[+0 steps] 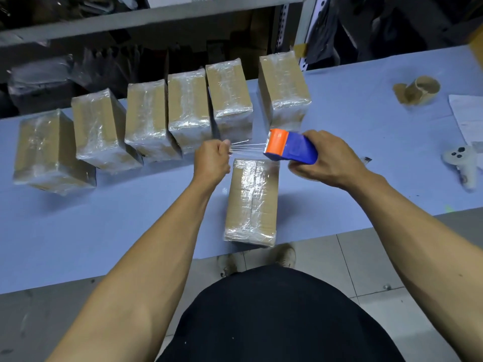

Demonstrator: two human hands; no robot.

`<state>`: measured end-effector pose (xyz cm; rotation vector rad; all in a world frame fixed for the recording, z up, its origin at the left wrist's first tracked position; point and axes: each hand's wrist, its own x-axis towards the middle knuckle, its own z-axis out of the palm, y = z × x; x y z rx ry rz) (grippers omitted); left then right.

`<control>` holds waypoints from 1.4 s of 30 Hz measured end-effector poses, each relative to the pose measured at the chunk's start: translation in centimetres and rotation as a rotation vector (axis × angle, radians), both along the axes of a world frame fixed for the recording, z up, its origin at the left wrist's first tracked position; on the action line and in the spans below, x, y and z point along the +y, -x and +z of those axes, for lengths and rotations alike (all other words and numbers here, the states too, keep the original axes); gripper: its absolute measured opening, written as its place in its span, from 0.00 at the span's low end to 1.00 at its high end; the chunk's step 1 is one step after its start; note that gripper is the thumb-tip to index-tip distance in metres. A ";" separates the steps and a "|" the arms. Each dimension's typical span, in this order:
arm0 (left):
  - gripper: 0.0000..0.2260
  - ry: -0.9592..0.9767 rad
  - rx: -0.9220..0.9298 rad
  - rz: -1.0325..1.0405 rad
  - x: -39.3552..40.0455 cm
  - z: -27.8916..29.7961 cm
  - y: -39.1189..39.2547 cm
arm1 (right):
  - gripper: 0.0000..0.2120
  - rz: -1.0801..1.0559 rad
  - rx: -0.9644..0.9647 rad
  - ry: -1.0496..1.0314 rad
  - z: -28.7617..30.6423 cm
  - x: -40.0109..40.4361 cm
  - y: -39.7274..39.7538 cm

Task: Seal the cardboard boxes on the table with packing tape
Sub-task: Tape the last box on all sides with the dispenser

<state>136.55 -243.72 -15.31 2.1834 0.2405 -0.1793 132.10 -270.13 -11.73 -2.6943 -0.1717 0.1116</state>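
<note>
My right hand [330,159] grips a blue and orange tape dispenser [290,148] above the table. My left hand [211,159] pinches the free end of the clear tape [247,147], which stretches in thin wrinkled strands to the dispenser's orange mouth. Directly below lies a cardboard box [252,202] wrapped in clear tape, at the table's front edge. A row of several tape-wrapped cardboard boxes [146,121] stands along the back of the table.
The light blue table [130,223] carries empty cardboard tape cores [418,90] at the back right, white paper [467,113] and a white controller [462,162] at the right edge. Dark shelves stand behind the table. Tiled floor lies below.
</note>
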 end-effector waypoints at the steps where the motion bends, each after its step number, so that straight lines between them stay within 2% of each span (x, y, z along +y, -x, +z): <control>1: 0.22 -0.036 0.012 -0.018 0.1 -0.6 0.3 | 0.18 0.001 0.021 0.003 -0.4 0.1 0.2; 7: 0.21 -0.151 0.027 -0.015 -0.6 -3.0 1.0 | 0.19 -0.011 0.059 0.008 -1.9 1.0 0.2; 10: 0.24 -0.004 0.104 0.139 -1.4 -4.1 1.0 | 0.18 -0.032 0.060 -0.007 -2.3 1.1 0.1; 13: 0.18 0.342 0.367 0.325 -2.1 -4.7 0.8 | 0.19 -0.052 0.057 -0.003 -2.6 0.8 0.2; 15: 0.15 0.479 0.509 0.379 -2.4 -4.9 0.7 | 0.20 -0.068 0.060 -0.022 -2.8 0.8 0.4; 19: 0.15 0.583 0.649 0.385 -2.4 -4.5 -0.2 | 0.21 -0.107 0.081 -0.073 -3.2 1.0 0.4; 26: 0.16 0.612 0.784 0.427 -2.3 -3.8 -0.3 | 0.23 -0.100 0.070 -0.058 -3.1 1.3 0.6; 30: 0.12 0.617 0.770 0.461 -2.4 -3.7 0.1 | 0.21 -0.079 0.060 -0.062 -3.2 1.8 1.0; 32: 0.09 0.570 0.726 0.476 -2.6 -3.7 0.1 | 0.21 -0.073 0.058 -0.066 -3.3 2.0 1.1; 34: 0.09 0.513 0.689 0.491 -2.4 -3.9 0.3 | 0.21 -0.083 0.054 -0.074 -3.5 2.1 1.3; 36: 0.06 0.548 0.676 0.487 -2.3 -4.1 0.5 | 0.20 -0.098 0.054 -0.079 -3.7 2.0 1.4; 39: 0.18 0.612 0.632 0.411 -2.1 -4.0 0.9 | 0.21 -0.108 0.066 -0.086 -3.8 1.9 1.6; 42: 0.20 0.614 0.646 0.345 -1.9 -4.4 1.4 | 0.21 -0.109 0.079 -0.097 -3.6 1.9 1.6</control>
